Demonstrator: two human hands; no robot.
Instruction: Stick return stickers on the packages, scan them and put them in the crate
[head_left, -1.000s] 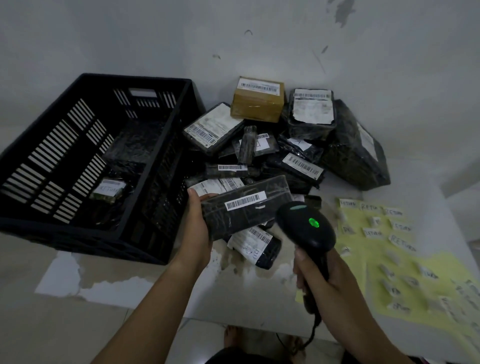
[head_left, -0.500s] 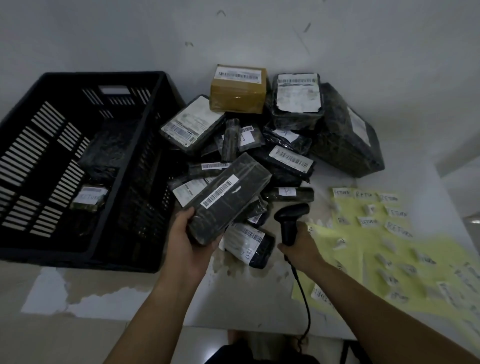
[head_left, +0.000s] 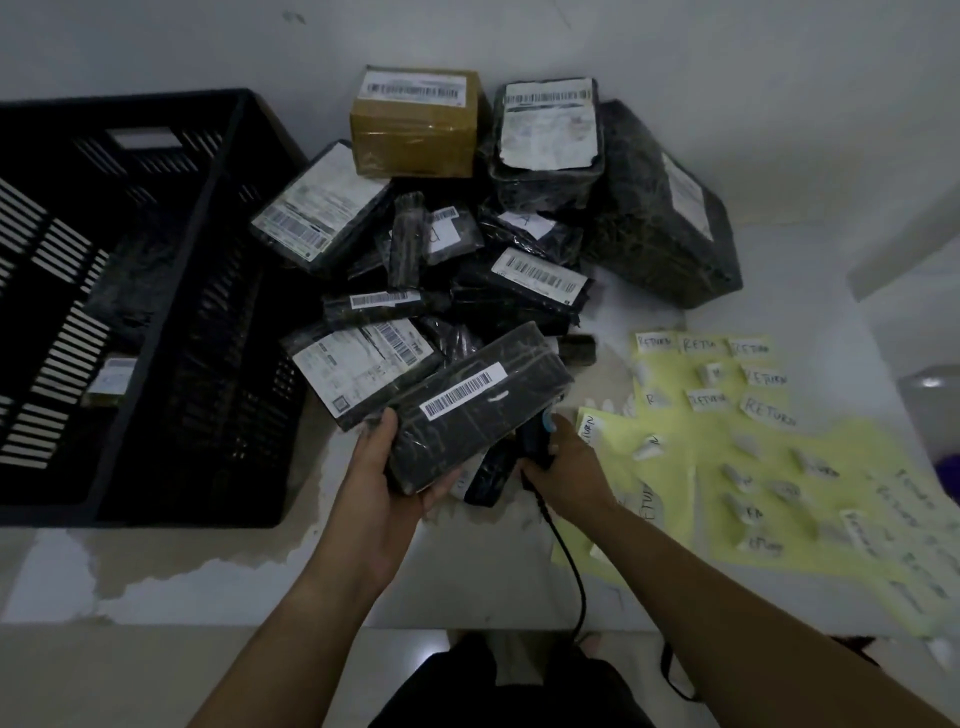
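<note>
Our left hand (head_left: 387, 467) grips the black-wrapped package (head_left: 478, 405) mid-frame, barcode up, likely for reading; our right hand (head_left: 566, 462) wraps the barcode scanner (head_left: 531, 446) just beside it. The crate (head_left: 208, 291) sits at left, return stickers (head_left: 769, 410) at right.

**Both hands occupied, forearms reaching forward**

Both bare forearms are stretched forward from the lower edge of the view. The left hand (head_left: 387, 470) is curled round the near end of a black plastic-wrapped rectangular package (head_left: 478, 405), thumb laid on top. The right hand (head_left: 569, 465) is wrapped round the handle of a black corded handheld scanner (head_left: 535, 441).
</note>
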